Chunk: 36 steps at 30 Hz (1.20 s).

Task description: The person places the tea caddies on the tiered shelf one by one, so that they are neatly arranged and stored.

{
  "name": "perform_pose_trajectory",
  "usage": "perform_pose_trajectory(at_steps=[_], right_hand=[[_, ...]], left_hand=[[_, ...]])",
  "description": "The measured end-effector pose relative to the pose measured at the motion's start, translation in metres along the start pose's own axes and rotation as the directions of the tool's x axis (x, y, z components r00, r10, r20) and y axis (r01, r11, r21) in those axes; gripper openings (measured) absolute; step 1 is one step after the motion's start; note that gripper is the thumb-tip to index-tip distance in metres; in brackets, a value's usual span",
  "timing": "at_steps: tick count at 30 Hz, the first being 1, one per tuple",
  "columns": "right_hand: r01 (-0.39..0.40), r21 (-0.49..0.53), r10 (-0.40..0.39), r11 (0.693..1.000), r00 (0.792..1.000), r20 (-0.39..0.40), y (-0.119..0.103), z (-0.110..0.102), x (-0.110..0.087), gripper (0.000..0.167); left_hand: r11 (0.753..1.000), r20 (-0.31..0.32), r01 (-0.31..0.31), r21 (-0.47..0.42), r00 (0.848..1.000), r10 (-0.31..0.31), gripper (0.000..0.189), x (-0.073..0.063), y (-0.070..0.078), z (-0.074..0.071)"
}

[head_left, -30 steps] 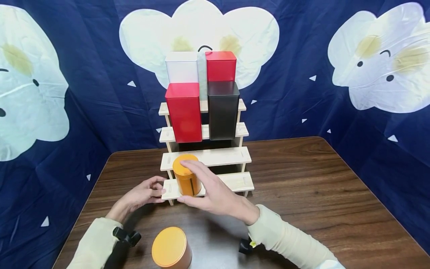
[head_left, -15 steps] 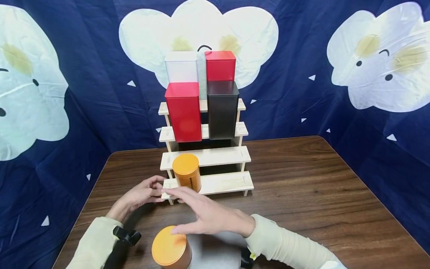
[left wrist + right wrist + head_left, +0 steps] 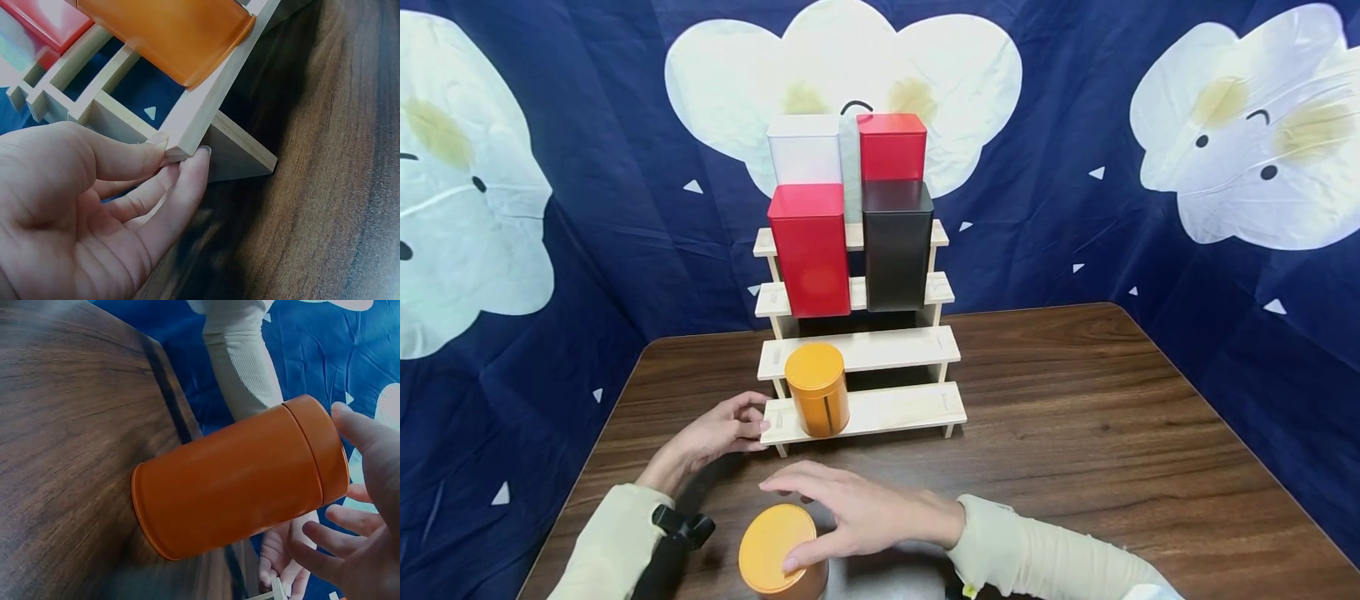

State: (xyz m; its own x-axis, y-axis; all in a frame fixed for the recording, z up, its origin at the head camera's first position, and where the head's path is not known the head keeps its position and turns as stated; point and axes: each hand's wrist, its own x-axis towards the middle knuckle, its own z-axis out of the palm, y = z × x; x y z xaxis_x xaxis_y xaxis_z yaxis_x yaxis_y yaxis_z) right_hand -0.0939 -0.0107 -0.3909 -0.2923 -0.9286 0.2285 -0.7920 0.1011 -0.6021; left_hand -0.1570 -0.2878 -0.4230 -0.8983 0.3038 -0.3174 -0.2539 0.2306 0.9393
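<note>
Thumb and fingers of my left hand (image 3: 81,187) pinch the near left end of the lowest board of a pale wooden tiered shelf (image 3: 902,408). An orange round canister (image 3: 818,392) stands upright at the left of that board. Closer to me, a second orange canister (image 3: 231,481) stands on the table with its lid on. My right hand (image 3: 865,508) is spread loosely over this one, thumb at the lid's edge and the other fingers reaching past its far side. In the right wrist view the fingers (image 3: 337,534) are relaxed beside the lid.
Higher tiers of the shelf bear a tall red tin (image 3: 811,258) and a black tin (image 3: 897,250), with a white tin (image 3: 806,154) and another red tin (image 3: 892,150) behind. A dark blue cloth (image 3: 1037,208) with clouds surrounds the brown wooden table (image 3: 1075,433).
My right hand has left the canister on the lowest board and come down toward me, to the canister on the table. The left hand stays in place at the shelf's end.
</note>
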Motion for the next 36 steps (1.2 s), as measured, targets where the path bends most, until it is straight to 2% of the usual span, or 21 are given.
perform_pose_trajectory(at_steps=[4, 9, 20, 27, 33, 36], right_hand=[[0.014, 0.028, -0.016, 0.999, 0.998, 0.064, 0.000, 0.001, -0.004, 0.074], [0.024, -0.003, -0.024, 1.000, 0.995, 0.100, 0.000, 0.004, -0.006, 0.081], [0.045, -0.050, -0.041, 0.998, 0.997, 0.067, -0.001, 0.007, -0.007, 0.082], [0.048, -0.042, -0.045, 0.998, 0.996, 0.082, -0.001, 0.005, -0.009, 0.081], [0.083, -0.075, -0.083, 0.994, 0.997, 0.007, -0.003, -0.001, -0.011, 0.082], [0.089, -0.051, -0.091, 0.995, 0.995, -0.028, -0.004, -0.007, -0.013, 0.082]], left_hand=[[1.000, 0.003, -0.006, 0.002, 1.000, 0.006, 0.048, 0.001, -0.002, 0.000], [1.000, 0.005, -0.011, 0.005, 1.000, 0.011, 0.048, 0.000, -0.002, 0.000], [1.000, 0.007, -0.013, -0.005, 1.000, 0.013, 0.050, -0.001, -0.001, 0.002], [1.000, 0.001, -0.007, 0.002, 1.000, 0.007, 0.050, 0.000, -0.002, 0.000], [1.000, -0.010, 0.000, -0.002, 1.000, 0.000, 0.051, 0.000, -0.001, 0.001], [1.000, -0.009, 0.003, 0.003, 1.000, -0.003, 0.050, 0.000, 0.000, 0.001]])
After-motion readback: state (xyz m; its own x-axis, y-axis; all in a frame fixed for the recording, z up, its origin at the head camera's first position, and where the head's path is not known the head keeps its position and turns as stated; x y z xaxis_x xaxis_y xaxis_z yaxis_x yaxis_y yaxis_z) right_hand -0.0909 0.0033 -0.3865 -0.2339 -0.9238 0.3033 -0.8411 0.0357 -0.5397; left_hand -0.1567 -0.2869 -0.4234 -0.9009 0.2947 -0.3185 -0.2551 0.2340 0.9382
